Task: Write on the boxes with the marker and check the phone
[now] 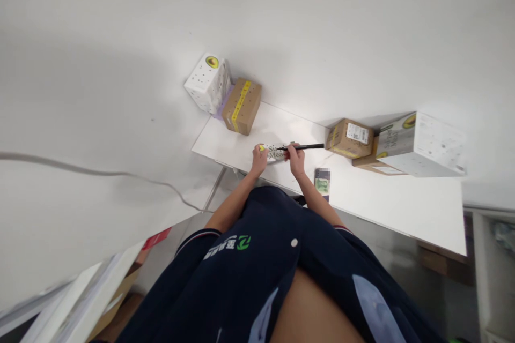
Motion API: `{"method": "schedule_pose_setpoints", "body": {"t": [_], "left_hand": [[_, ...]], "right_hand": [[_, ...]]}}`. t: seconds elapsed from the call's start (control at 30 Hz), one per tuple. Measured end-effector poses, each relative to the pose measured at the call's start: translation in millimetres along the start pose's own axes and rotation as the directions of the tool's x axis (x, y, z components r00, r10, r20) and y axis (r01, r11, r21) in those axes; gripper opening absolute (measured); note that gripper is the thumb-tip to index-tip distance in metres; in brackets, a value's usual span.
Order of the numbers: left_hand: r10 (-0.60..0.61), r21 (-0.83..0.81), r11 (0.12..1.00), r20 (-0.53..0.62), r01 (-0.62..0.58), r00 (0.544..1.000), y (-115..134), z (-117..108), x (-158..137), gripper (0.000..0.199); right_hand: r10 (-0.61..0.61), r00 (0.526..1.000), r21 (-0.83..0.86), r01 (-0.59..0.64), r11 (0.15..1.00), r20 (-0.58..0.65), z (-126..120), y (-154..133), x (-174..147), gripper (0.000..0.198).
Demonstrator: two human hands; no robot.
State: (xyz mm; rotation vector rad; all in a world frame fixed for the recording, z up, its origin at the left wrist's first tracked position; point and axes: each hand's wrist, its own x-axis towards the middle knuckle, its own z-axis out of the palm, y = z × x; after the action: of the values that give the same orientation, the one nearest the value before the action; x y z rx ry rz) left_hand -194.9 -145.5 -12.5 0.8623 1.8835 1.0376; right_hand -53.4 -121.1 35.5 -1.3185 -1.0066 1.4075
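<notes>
The left hand (259,161) has its fingers closed on a white box (276,155) at its three o'clock on the table (422,203), while the right hand (296,159) grips a black pen (310,146) in closed fingers, seemingly for marking, which next calls for a steady box

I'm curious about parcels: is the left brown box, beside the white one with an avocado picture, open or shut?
Shut, it seems: the brown box shows no raised flaps, and yellow tape runs across it.
</notes>
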Motion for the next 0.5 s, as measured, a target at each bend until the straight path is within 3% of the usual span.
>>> {"method": "schedule_pose_setpoints", "body": {"t": [0.1, 0.17, 0.27, 0.33, 0.5], "left_hand": [[-0.003, -0.008, 1.0, -0.004, 0.003, 1.0, -1, 0, 0, 0.024], [-0.005, -0.014, 1.0, -0.007, 0.005, 1.0, -2, 0, 0, 0.024], [-0.007, -0.021, 1.0, -0.008, 0.006, 1.0, -2, 1, 1, 0.024], [-0.007, -0.024, 1.0, -0.007, 0.006, 1.0, -2, 1, 1, 0.024], [-0.006, -0.025, 1.0, -0.011, 0.006, 1.0, -1, 2, 3, 0.023]], "right_hand": [[0.004, 0.986, -0.063, -0.014, 0.998, -0.164, -39, 1, -4, 0.021], [0.051, 0.965, -0.319, -0.134, 0.938, -0.256, -67, 7, -4, 0.021], [0.237, 0.949, -0.719, -0.313, 0.621, -0.208, -95, 25, -3, 0.022], [0.321, 0.933, -0.798, -0.314, 0.514, -0.16, -100, 38, -2, 0.018], [0.389, 0.914, -0.865, -0.287, 0.412, -0.118, -85, 63, 5, 0.018]]}}
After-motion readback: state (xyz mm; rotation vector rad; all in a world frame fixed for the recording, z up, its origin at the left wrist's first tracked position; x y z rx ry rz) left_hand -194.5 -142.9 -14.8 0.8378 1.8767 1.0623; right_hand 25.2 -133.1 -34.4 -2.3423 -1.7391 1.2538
